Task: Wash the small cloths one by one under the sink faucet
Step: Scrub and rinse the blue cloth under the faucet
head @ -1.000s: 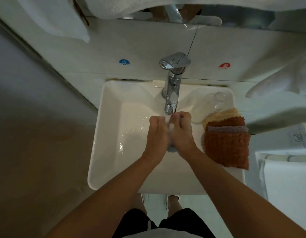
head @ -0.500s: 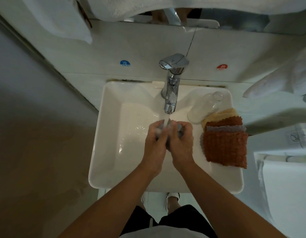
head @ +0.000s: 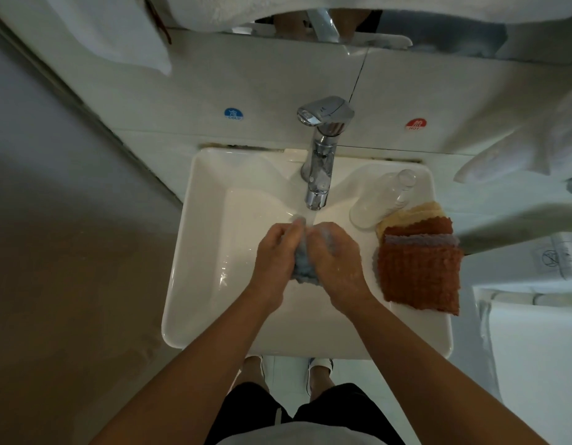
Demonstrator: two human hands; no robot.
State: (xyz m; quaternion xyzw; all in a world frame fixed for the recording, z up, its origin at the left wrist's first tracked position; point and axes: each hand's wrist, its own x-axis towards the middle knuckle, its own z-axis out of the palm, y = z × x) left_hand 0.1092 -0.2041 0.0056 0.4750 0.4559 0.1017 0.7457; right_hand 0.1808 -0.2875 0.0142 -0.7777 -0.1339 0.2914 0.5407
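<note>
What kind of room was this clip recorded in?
Most likely a bathroom, perhaps a hotel's: a white basin fixed to a tiled wall, a chrome faucet running, round COLD and HOT stickers on the tiles, and white towels hanging nearby.

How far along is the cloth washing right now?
No finished cloth shows. In hand: left hand and right hand grip a bunched blue-grey cloth under the chrome faucet. Left: stacked rust-orange, grey and yellow waffle cloths on the white sink rim.
</note>
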